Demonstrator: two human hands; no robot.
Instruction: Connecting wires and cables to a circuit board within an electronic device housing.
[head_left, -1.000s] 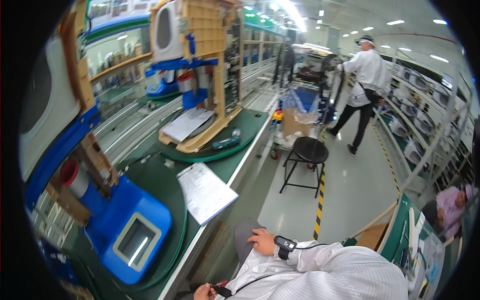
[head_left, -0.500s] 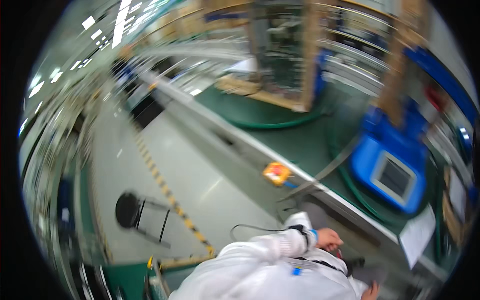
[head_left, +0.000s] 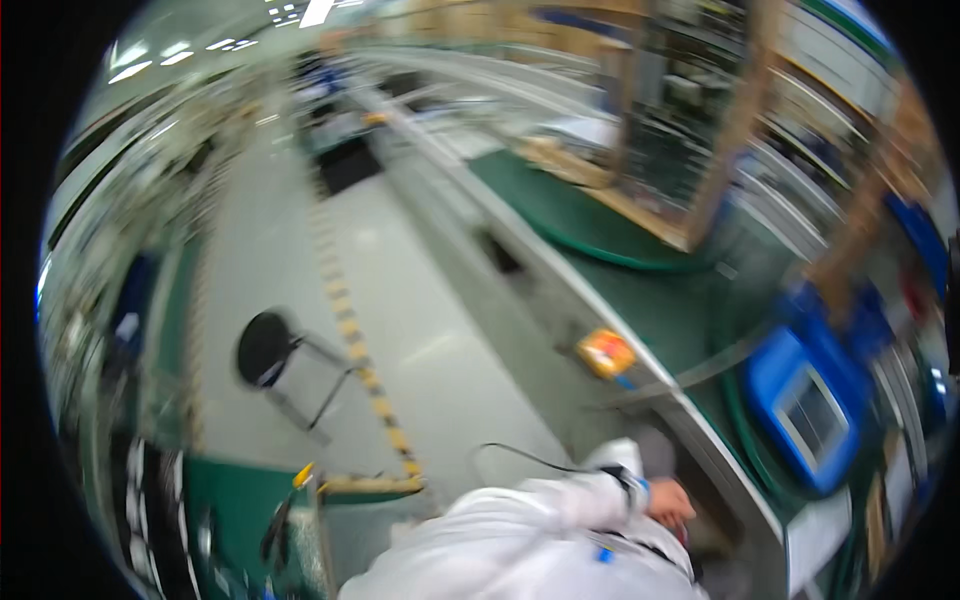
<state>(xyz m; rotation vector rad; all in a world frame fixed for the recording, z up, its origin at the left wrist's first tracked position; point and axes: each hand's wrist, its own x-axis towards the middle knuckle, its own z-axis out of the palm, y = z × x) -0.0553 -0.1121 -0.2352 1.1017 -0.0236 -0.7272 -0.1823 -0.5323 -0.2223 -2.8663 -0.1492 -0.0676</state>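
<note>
My left hand (head_left: 670, 503) is at the lower right, beyond a white sleeve and a blue wristband (head_left: 643, 492). Its fingers are curled closed; whatever they may hold is hidden, though a small red patch shows just below them. The white sleeve (head_left: 570, 505) reaches across the lower middle, and a thin black cable (head_left: 520, 452) loops out from the wrist. Beside the hand runs the pale edge of a green-topped workbench (head_left: 640, 285). My right hand is out of view. Motion blurs much of the picture.
An orange-yellow box with a red button (head_left: 606, 353) is on the bench's side. A blue device with a screen (head_left: 812, 415) stands on the bench near white paper (head_left: 818, 540). A black stool (head_left: 263, 348) stands on the floor near yellow-black tape (head_left: 345, 325). Black-and-yellow pliers (head_left: 283, 520) are lower left.
The view has turned left, so the bench, blue device and orange box sit further right and lower. My right hand has left the picture; my left hand stays curled.
</note>
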